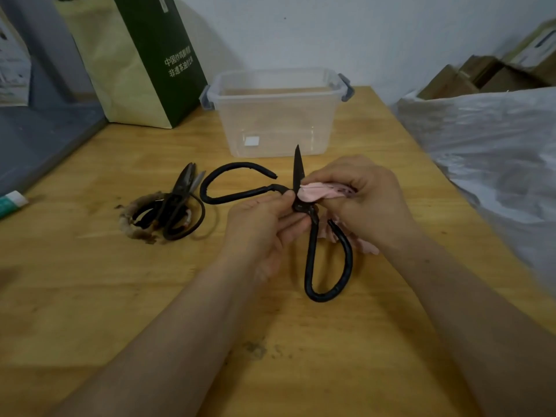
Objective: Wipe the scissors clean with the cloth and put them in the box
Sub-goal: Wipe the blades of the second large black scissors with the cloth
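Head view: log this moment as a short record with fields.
scissors: black, handles spread wide
left hand: grips scissors near the pivot
right hand: pinches cloth round one blade
cloth: pink, bunched
box: clear, lidless, behind the hands, no scissors inside
other scissors: heaped on table, left of the hands

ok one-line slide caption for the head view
Left hand steadies open black scissors while right hand holds pink cloth on a blade; clear box stands behind.
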`<action>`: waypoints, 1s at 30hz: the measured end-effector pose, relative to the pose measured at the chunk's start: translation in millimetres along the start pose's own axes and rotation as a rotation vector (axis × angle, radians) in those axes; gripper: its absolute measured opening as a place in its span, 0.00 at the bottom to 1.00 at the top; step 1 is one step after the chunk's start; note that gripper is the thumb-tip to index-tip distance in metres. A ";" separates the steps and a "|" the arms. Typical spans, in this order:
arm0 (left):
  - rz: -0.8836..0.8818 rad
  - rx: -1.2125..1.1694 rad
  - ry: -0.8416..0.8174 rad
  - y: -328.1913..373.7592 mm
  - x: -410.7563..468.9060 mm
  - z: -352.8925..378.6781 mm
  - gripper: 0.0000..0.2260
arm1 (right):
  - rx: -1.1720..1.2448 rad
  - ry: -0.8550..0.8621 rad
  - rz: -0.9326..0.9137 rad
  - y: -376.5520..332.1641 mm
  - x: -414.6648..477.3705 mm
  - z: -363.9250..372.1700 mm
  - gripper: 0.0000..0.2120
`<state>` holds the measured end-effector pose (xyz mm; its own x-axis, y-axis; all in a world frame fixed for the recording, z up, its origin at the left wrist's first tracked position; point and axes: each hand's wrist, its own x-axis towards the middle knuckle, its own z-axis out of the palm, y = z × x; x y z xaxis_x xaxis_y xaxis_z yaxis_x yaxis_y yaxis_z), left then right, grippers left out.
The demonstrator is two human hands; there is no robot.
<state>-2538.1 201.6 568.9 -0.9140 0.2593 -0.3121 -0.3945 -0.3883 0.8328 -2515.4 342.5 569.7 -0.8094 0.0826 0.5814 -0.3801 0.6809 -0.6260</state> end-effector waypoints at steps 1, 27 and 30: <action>-0.001 -0.001 0.009 0.2 -0.3 0.2 0.11 | 0.011 -0.048 0.026 0.1 0.7 -2.1 0.13; 0.001 -0.014 0.071 -1.4 2.5 -2.8 0.05 | -0.329 -0.192 0.007 -9.1 -5.8 20.2 0.06; 0.034 -0.001 0.076 -1.3 1.7 -2.6 0.05 | -0.424 -0.182 0.014 -10.8 -5.3 25.1 0.07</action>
<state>-2539.4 200.2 566.0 -0.9315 0.1783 -0.3171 -0.3629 -0.3964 0.8433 -2518.2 316.5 560.4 -0.8930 -0.0091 0.4500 -0.1824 0.9213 -0.3433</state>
